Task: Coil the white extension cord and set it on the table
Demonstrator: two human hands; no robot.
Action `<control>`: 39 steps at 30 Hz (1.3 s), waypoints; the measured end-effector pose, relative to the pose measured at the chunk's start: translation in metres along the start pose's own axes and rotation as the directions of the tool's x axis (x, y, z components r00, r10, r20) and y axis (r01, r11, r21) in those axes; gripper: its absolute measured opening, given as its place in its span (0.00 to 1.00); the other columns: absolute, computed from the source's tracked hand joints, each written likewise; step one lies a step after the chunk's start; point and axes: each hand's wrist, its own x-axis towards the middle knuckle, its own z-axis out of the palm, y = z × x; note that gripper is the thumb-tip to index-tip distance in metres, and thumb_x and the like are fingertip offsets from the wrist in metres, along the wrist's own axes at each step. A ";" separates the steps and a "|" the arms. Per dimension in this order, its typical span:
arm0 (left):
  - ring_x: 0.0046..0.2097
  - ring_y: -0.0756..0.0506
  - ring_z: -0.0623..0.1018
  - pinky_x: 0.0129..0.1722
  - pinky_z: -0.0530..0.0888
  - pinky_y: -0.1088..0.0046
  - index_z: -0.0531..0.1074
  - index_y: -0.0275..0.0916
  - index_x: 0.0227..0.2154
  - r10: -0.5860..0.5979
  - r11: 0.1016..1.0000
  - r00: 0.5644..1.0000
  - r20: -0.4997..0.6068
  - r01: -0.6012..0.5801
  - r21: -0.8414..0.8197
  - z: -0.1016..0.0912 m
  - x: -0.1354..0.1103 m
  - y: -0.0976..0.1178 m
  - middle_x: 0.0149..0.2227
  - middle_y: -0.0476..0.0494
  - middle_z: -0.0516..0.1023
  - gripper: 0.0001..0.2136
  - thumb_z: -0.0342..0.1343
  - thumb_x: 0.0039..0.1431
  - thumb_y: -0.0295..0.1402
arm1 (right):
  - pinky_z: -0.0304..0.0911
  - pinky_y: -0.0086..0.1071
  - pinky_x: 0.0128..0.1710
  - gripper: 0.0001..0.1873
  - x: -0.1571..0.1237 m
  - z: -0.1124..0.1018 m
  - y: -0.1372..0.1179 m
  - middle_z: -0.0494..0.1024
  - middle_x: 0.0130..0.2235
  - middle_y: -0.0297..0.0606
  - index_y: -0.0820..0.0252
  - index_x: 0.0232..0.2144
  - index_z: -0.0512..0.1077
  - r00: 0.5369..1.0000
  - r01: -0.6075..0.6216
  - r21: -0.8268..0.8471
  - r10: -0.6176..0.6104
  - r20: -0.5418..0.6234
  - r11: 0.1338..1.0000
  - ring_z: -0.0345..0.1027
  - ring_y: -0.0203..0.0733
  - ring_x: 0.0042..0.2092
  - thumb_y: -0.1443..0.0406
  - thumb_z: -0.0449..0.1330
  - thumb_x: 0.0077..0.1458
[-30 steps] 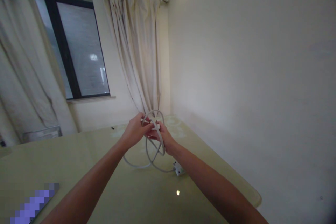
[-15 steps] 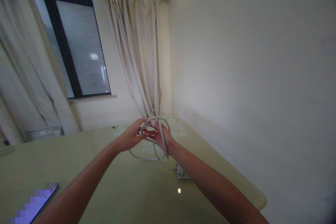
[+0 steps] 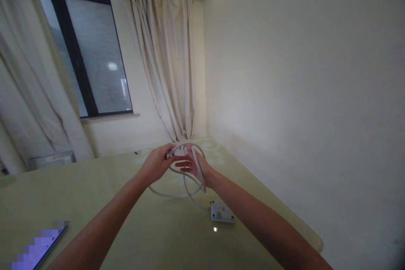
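My left hand (image 3: 158, 161) is closed, thumb and fingers pinching a white plug (image 3: 180, 152) above the table. My right hand (image 3: 200, 166) faces it with fingers stretched apart. Loops of a white power cable (image 3: 196, 162) hang over the right palm and thumb, so this hand bears the coil. More cable droops below both hands and runs to a white power strip (image 3: 222, 212), which lies on the table by my right forearm. That forearm lies close to the strip's right end.
The pale green table (image 3: 142, 228) meets the wall on the right. A flat device with a blurred screen (image 3: 41, 247) lies at the lower left. A small dark object (image 3: 136, 152) lies near the far edge. Curtains (image 3: 171, 50) hang by a window (image 3: 95, 50) behind.
The plug shows more clearly in my left hand. My hands are a little farther apart, and more of the power strip is in view beside my right forearm.
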 end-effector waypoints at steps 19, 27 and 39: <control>0.20 0.54 0.61 0.19 0.56 0.78 0.70 0.40 0.36 -0.480 0.754 0.847 -0.228 0.265 -0.601 -0.044 -0.009 -0.022 0.25 0.54 0.68 0.25 0.62 0.49 0.58 | 0.65 0.35 0.42 0.14 -0.007 -0.053 -0.034 0.77 0.32 0.36 0.54 0.41 0.82 0.639 0.377 -0.809 -0.759 -0.125 0.451 0.70 0.42 0.36 0.55 0.60 0.62; 0.26 0.44 0.68 0.27 0.62 0.69 0.65 0.43 0.26 -0.537 0.844 0.811 -0.233 0.518 -0.140 -0.012 -0.047 -0.098 0.22 0.49 0.67 0.07 0.52 0.56 0.37 | 0.67 0.39 0.46 0.13 0.008 -0.067 -0.067 0.77 0.42 0.40 0.56 0.38 0.82 0.653 0.433 -0.687 -0.728 -0.207 0.584 0.70 0.44 0.44 0.60 0.59 0.55; 0.56 0.29 0.77 0.56 0.71 0.52 0.75 0.44 0.28 -0.549 0.812 0.833 -0.067 0.512 -0.280 0.054 -0.075 -0.101 0.40 0.35 0.83 0.12 0.67 0.36 0.30 | 0.63 0.32 0.34 0.11 0.017 -0.020 -0.127 0.75 0.31 0.34 0.58 0.35 0.79 0.504 0.595 -0.660 -0.853 -0.140 0.460 0.64 0.37 0.31 0.63 0.57 0.54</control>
